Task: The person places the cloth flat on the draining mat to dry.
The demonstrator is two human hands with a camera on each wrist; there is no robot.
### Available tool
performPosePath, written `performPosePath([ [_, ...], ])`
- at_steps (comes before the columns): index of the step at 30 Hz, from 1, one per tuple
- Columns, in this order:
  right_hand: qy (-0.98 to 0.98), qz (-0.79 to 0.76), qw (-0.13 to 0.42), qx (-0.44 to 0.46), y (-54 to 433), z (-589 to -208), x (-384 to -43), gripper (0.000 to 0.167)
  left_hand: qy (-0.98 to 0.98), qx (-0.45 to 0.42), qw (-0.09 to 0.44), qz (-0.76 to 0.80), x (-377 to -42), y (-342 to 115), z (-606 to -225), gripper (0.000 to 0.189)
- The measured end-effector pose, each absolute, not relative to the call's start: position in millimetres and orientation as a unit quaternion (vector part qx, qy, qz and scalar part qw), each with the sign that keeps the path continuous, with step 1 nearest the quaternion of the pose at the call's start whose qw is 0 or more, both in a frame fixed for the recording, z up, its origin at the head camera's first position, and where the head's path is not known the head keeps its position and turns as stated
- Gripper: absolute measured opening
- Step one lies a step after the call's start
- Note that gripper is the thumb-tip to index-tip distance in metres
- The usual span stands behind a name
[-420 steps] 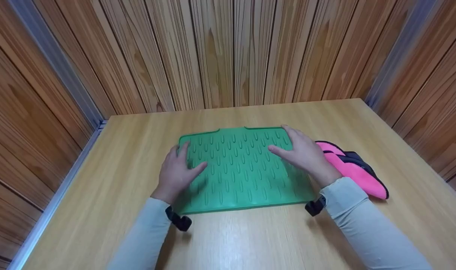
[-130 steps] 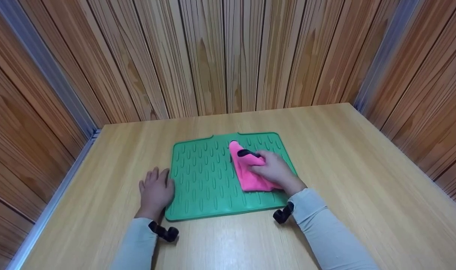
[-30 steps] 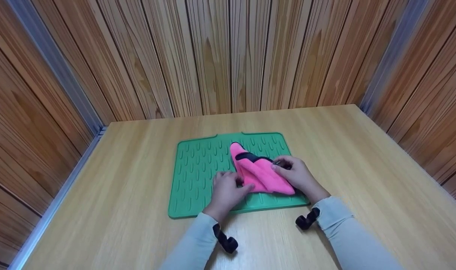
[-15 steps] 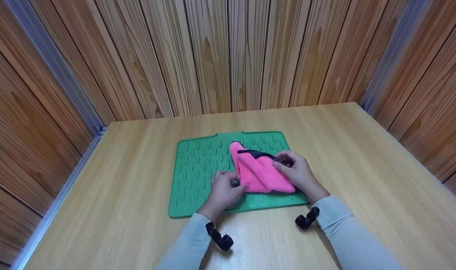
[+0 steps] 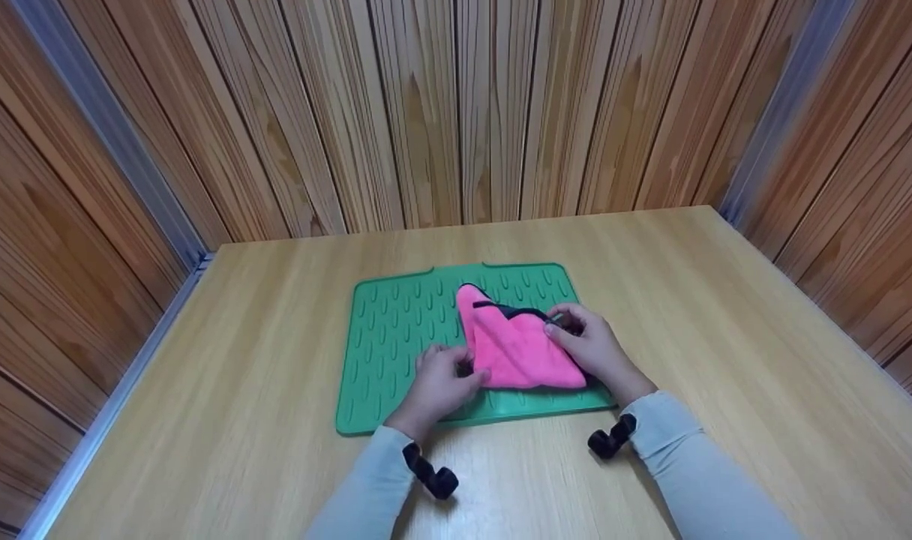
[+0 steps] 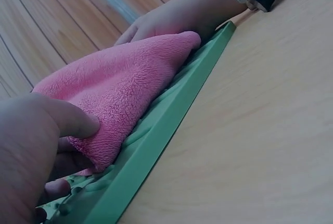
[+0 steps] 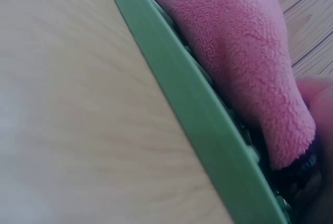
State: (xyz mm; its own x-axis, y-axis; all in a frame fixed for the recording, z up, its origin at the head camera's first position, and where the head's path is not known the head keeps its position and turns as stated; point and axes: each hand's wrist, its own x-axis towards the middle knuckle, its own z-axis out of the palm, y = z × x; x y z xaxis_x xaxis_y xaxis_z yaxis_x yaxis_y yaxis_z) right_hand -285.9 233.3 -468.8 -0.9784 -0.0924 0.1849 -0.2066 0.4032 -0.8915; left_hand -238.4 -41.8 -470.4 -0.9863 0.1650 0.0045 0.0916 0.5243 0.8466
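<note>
A pink fleecy cloth [image 5: 517,351] with dark edging lies partly folded on the right half of a green ridged mat [image 5: 381,349]. At the cloth's near left corner, my left hand [image 5: 435,384] pinches the edge; the left wrist view has the thumb on top of the pink pile [image 6: 125,81] and fingers underneath. My right hand [image 5: 595,349] grips the opposite side by its dark border, its fingertips partly hidden by the fabric. Seen from the right wrist, the cloth [image 7: 244,41] bulges above the mat's raised rim [image 7: 177,96], with little of that hand showing.
The mat lies on a light wooden table [image 5: 223,390]. Wood-plank walls [image 5: 433,112] enclose the back and both sides, and a metal strip [image 5: 118,375] runs along the left edge. Each wrist wears a small black camera band [image 5: 430,472].
Earlier the cloth lay right of the mat, then sat on it under my right hand. My left hand has since taken its near corner and drawn it slightly left, spreading the folds.
</note>
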Motion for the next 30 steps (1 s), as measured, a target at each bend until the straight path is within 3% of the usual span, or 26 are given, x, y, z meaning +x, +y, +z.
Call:
performPosePath([
  [11, -0.813, 0.573, 0.034, 0.098, 230, -468, -289, 0.032, 0.849, 0.048, 0.005, 0.527, -241, -29, -468, 0.024],
  [19, -0.776, 0.610, 0.067, 0.146, 231, -479, -293, 0.013, 0.815, 0.040, -0.009, 0.578, -243, -27, -467, 0.012],
  [24, -0.785, 0.612, 0.066, 0.070, 228, -471, -290, 0.006, 0.808, 0.028, -0.013, 0.588, -244, -30, -467, 0.010],
  [30, -0.793, 0.606, 0.063, -0.001, 230, -466, -293, 0.008, 0.817, 0.011, -0.029, 0.576, -255, -39, -480, 0.012],
])
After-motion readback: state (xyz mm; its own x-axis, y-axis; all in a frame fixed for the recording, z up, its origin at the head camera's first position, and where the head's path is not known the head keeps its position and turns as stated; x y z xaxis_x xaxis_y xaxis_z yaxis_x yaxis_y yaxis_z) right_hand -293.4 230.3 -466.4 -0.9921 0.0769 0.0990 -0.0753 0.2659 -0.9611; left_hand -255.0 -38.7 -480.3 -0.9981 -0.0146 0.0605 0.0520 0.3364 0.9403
